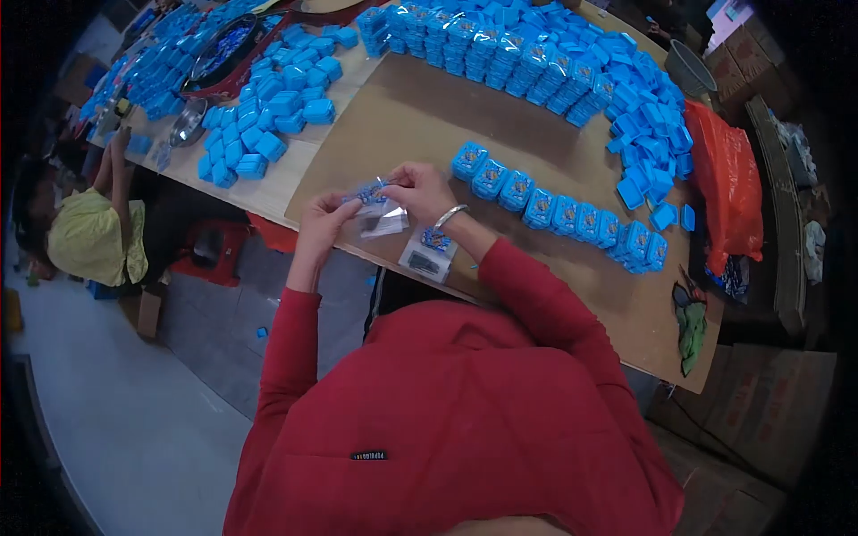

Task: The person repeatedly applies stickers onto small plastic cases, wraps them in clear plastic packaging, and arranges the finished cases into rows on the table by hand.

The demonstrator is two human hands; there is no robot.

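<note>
Some clear plastic packaging (pixel 384 221) sits between the left hand (pixel 323 221) and right hand (pixel 424 191), its blue-patterned part clamped by each one's thumb and fingers.

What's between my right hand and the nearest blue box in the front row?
The head view shows only bare brown board between your right hand and that blue box.

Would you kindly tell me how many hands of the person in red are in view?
2: the left hand at the left side of a clear packet, and the right hand, a bracelet at its wrist, at the packet's upper right.
</note>
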